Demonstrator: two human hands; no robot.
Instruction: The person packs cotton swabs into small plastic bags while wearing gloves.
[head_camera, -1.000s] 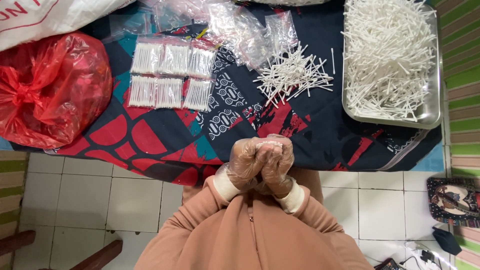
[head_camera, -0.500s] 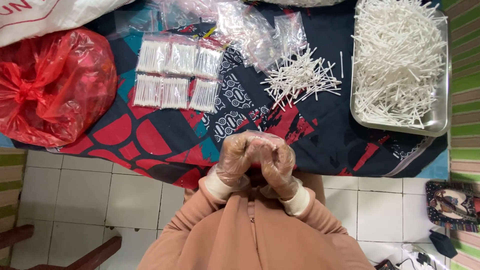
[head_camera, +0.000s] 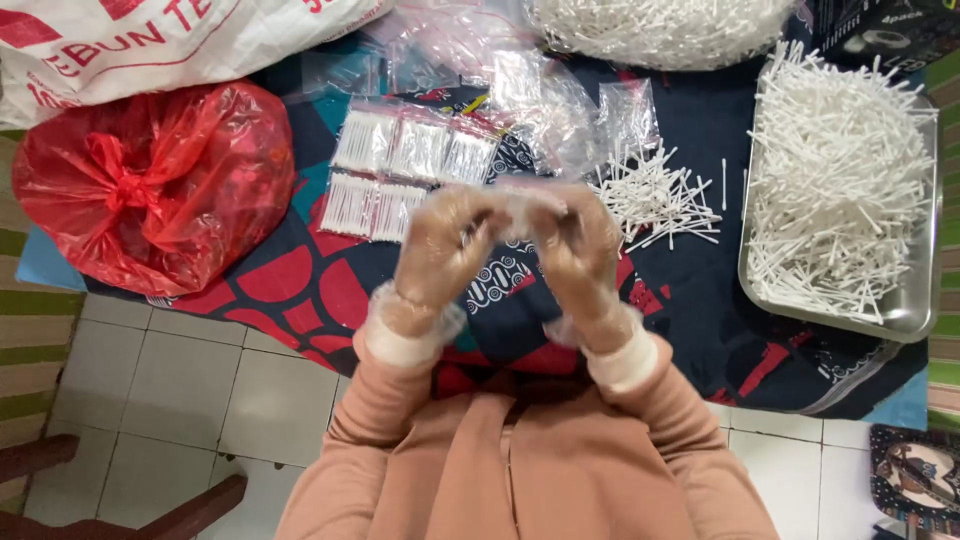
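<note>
My left hand and my right hand, both in clear plastic gloves, are raised over the patterned cloth. Between them they pinch a small clear plastic bag, blurred by motion; I cannot tell what is in it. Just beyond the hands lie several filled packets of cotton swabs in two rows. A loose pile of white cotton swabs lies to the right of my right hand.
A metal tray heaped with cotton swabs stands at the right. A tied red plastic bag sits at the left, a white sack behind it. Empty clear bags lie at the back. White tiled floor lies in front.
Both hands have risen from near my chest and moved forward over the cloth, spreading slightly apart with the clear bag between them.
</note>
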